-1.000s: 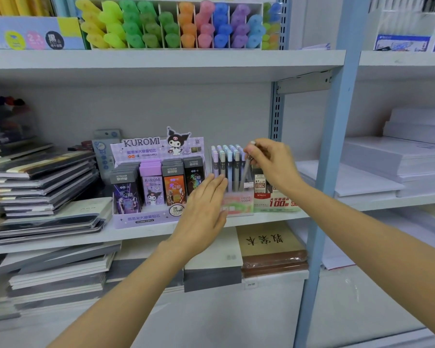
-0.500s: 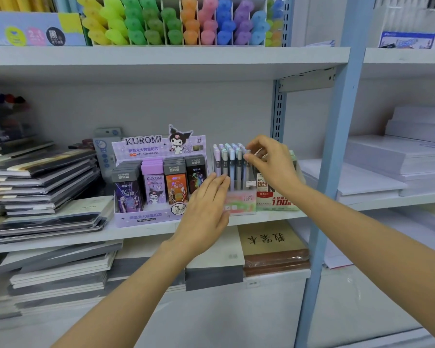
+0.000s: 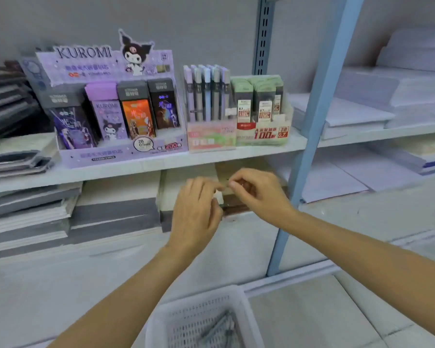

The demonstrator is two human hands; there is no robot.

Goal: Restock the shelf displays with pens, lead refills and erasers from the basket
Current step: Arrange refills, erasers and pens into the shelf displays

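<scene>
Our left hand [image 3: 196, 209] and right hand [image 3: 256, 194] have left the pen display [image 3: 206, 96]; fingertips meet, any pinch unclear, so basket [image 3: 199, 295] likely next.

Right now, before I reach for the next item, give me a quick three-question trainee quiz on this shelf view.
1. True or false: the pen display stands between the Kuromi display and the green refill display.
2. Where are the left hand and right hand? A) inside the Kuromi display B) close together, lower than the shelf that holds the displays C) gripping the pens
3. How many columns of refill boxes does the Kuromi display show?
Key: 1 true; 2 B; 3 four.
</scene>
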